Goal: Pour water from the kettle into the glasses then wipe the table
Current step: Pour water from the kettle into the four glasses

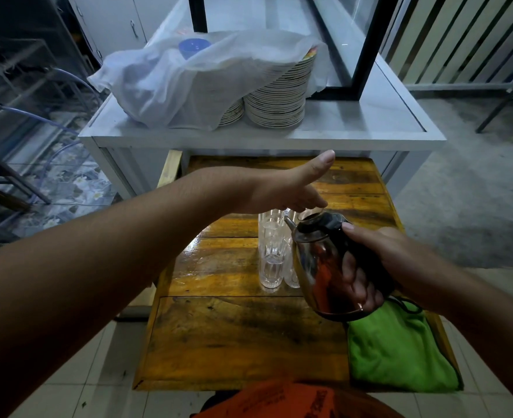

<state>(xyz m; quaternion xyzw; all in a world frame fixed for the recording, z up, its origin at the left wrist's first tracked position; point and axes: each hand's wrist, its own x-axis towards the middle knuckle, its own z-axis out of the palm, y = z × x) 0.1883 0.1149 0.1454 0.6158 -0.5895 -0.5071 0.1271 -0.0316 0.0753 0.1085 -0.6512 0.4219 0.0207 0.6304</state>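
Observation:
A shiny steel kettle (318, 267) with a black handle and lid is tilted to the left, its spout over the rim of a tall clear glass (272, 254). My right hand (379, 260) grips the handle. A second glass (291, 276) stands behind the first, partly hidden by the kettle. My left hand (291, 185) hovers open just above the glasses and the kettle lid, thumb raised, holding nothing. A green cloth (397, 354) lies folded on the near right corner of the wooden table (234, 336).
A white counter (355, 128) stands right behind the table, with stacks of plates (279, 98) under a white cloth (170, 82). A black-framed glass case (361, 55) sits on it. Tiled floor lies on both sides. Wet patches shine on the table left of the glasses.

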